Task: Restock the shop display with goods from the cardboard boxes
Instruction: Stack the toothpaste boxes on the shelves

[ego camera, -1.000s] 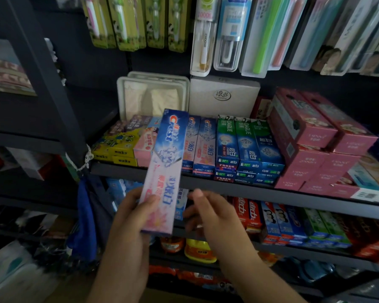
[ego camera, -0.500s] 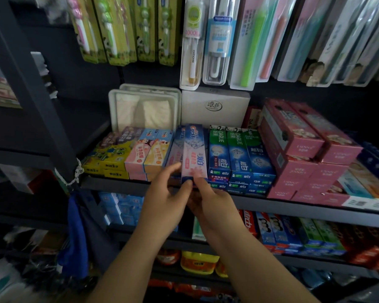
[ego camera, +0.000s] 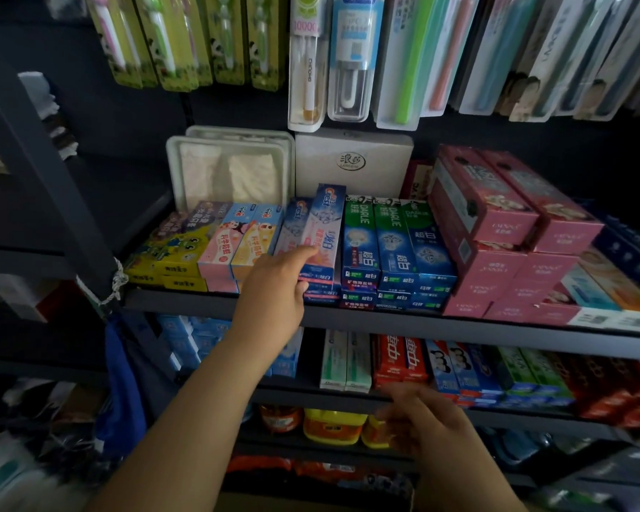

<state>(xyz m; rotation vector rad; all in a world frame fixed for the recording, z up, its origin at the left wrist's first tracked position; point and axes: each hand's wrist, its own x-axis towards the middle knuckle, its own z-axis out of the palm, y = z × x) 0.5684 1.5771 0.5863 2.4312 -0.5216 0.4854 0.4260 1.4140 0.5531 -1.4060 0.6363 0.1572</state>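
Head view looks down on a dark metal shelf (ego camera: pixel 385 321) packed with toothpaste cartons. The left hand (ego camera: pixel 274 286) reaches up to the shelf's front edge, its forefinger stretched out and touching the top face of the Crest toothpaste box (ego camera: pixel 320 234); the other fingers are blurred below the box front, so I cannot tell whether they grasp it. That box lies flat on top of a stack of like cartons, its front end at the shelf edge, between another Crest box (ego camera: pixel 292 227) on its left and 3 green-and-blue Darlie boxes (ego camera: pixel 392 245) on its right. Left of these sit pink and yellow children's toothpaste boxes (ego camera: pixel 233 245). Right of the Darlie row stand stacked pink cartons (ego camera: pixel 496 230). Behind the row lean a white plastic tray pack (ego camera: pixel 230 168) and a grey box (ego camera: pixel 351 162). Toothbrush packs (ego camera: pixel 311 61) hang above. The right hand (ego camera: pixel 425 419) is lower down, in front of the shelf below, fingers loose and grasping nothing, blurred. Red toothpaste boxes (ego camera: pixel 399 360) lie just above it on that lower shelf.
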